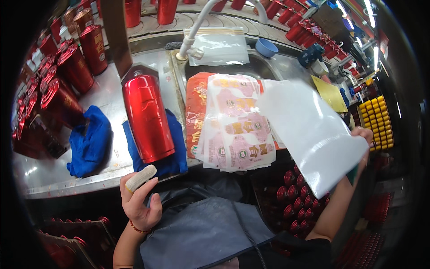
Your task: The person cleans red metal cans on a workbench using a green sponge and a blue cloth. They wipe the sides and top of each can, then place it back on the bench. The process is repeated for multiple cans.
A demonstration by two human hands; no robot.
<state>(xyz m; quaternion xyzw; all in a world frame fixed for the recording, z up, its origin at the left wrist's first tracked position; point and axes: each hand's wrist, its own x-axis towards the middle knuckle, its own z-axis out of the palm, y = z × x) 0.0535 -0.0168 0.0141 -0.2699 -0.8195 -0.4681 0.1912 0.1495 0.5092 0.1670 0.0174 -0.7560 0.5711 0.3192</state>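
Note:
My left hand (142, 198), a knitted finger cover (141, 178) on one finger, holds nothing and hovers by the front edge of the metal counter. Just beyond it, a glossy red bottle (147, 117) lies on its side over a folded blue cloth (176, 141), its neck pointing away from me. My right hand (364, 136) grips the far right edge of a blank white glossy sheet (312, 131), which hides part of the hand. Left of that sheet, a fanned stack of printed label sheets (250, 134) rests on a red printed board (196, 114) over the sink.
Several red bottles (74, 70) stand at the left beside a crumpled blue cloth (90, 141). A faucet (189, 43) rises behind the sink, near a clear plastic bag (218, 45) and a blue bowl (266, 47). A slatted conveyor (188, 20) carries red bottles along the back.

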